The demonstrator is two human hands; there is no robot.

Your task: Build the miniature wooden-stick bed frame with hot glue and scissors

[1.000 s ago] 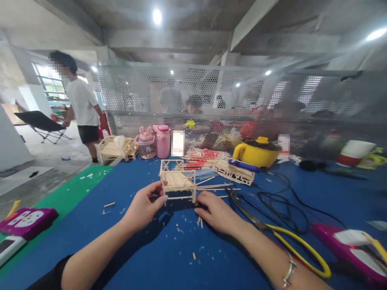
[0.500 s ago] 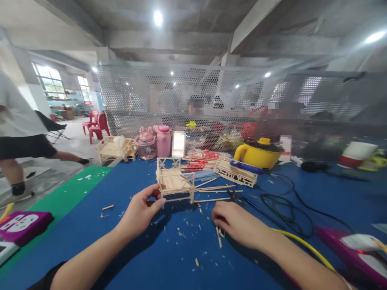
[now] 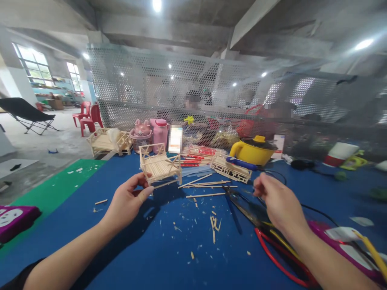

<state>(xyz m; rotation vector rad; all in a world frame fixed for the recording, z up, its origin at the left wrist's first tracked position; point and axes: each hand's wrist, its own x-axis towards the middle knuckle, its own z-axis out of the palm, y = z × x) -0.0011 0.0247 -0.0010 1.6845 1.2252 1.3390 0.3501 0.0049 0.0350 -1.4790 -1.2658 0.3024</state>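
Note:
My left hand (image 3: 130, 197) grips the near left corner of a miniature bench made of wooden sticks (image 3: 161, 167), thumb in front and fingers behind. The bench is tilted and seems raised off the blue table. Over the right side of the table is my right hand (image 3: 281, 203), its fingers curled together; whatever they may hold is hidden. Below it lie scissors with red handles (image 3: 266, 245), partly covered by the forearm. Loose wooden sticks (image 3: 208, 185) are spread between the hands, with short cut pieces (image 3: 214, 229) nearer me.
Behind the sticks sit a second stick model (image 3: 231, 167), a blue-handled tool (image 3: 240, 162) and a yellow pot (image 3: 256, 151). Another stick bench (image 3: 109, 141), a pink jug (image 3: 159, 135) and a perforated screen (image 3: 136, 84) line the back. A purple power strip (image 3: 320, 229) lies right.
My right hand has lifted from the cut pieces and moved right and away from me, uncovering the scissors. The bench is turned and tilted in my left hand. The walking person has left view.

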